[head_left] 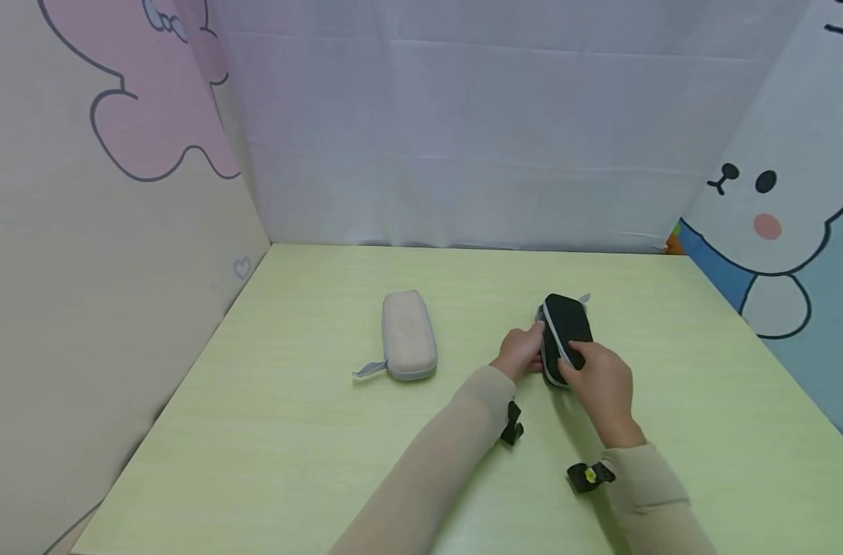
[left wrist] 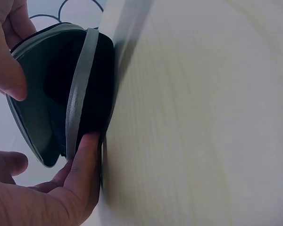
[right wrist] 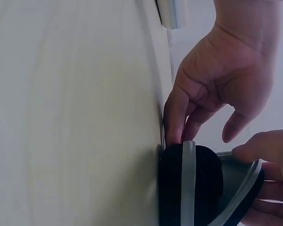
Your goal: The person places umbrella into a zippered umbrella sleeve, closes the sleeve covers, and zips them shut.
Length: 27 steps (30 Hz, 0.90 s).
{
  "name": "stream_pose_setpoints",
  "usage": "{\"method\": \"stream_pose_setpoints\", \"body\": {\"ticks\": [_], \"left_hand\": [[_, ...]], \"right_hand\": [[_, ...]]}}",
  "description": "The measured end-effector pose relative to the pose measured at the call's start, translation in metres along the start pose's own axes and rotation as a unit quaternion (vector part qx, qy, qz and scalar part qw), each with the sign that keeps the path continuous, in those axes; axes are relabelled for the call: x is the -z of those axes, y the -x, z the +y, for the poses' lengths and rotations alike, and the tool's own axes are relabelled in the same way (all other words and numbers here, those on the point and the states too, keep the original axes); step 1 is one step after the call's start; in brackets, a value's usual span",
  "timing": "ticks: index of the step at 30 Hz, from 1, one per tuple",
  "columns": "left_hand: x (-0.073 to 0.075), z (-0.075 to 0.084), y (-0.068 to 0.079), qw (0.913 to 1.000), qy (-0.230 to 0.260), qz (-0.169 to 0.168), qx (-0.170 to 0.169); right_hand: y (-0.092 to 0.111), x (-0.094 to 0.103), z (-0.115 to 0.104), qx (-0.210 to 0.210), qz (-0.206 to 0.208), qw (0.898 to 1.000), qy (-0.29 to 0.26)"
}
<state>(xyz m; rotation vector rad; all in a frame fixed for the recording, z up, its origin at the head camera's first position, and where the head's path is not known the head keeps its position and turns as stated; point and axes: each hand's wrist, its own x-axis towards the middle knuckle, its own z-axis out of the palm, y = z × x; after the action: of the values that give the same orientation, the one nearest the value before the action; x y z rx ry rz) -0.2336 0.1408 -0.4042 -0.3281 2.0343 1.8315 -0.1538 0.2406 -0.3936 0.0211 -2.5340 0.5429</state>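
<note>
A black zip case point(head_left: 568, 324) with pale grey zipper edging lies on the right part of the table, its lid partly raised. My right hand point(head_left: 605, 385) pinches the lid's edge; in the right wrist view the thumb point(right wrist: 259, 148) is on the inside and the fingers are behind the lid. My left hand point(head_left: 520, 352) rests extended fingers point(left wrist: 87, 153) against the side of the base, thumb apart from it. Through the gap, the left wrist view shows a dark interior. Left of both hands lies a closed cream case point(head_left: 409, 331) with grey edging and a pull tab point(head_left: 370, 369).
The light green-yellow table point(head_left: 289, 447) meets a white cloth backdrop point(head_left: 463, 154) at its far edge. Walls with cartoon drawings point(head_left: 768, 185) stand at both sides. A dark band with a small device point(head_left: 588, 476) hangs at my right wrist.
</note>
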Motion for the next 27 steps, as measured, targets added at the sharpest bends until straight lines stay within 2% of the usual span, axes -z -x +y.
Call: {"method": "stream_pose_setpoints", "body": {"ticks": [6,9,17,21,24,27], "left_hand": [[-0.002,0.002,0.000,0.9996,0.015,0.003,0.021],[-0.002,0.003,-0.001,0.9997,0.001,0.007,0.024],[-0.003,0.001,-0.001,0.9982,-0.055,0.023,-0.009],[-0.003,0.000,-0.004,0.9951,-0.088,0.036,-0.027],[-0.003,-0.002,-0.005,0.9928,-0.105,0.042,-0.040],[-0.003,-0.004,-0.005,0.9910,-0.118,0.045,-0.045]], "right_hand": [[0.000,-0.002,-0.003,0.002,-0.031,0.999,0.019],[-0.001,-0.004,-0.005,0.003,-0.041,0.999,0.027],[0.000,-0.006,-0.007,0.006,-0.071,0.997,0.039],[0.000,-0.004,-0.006,0.007,-0.096,0.995,0.023],[-0.001,0.001,0.001,-0.035,-0.099,0.994,-0.033],[-0.003,0.008,0.015,-0.125,-0.086,0.984,-0.089]]}}
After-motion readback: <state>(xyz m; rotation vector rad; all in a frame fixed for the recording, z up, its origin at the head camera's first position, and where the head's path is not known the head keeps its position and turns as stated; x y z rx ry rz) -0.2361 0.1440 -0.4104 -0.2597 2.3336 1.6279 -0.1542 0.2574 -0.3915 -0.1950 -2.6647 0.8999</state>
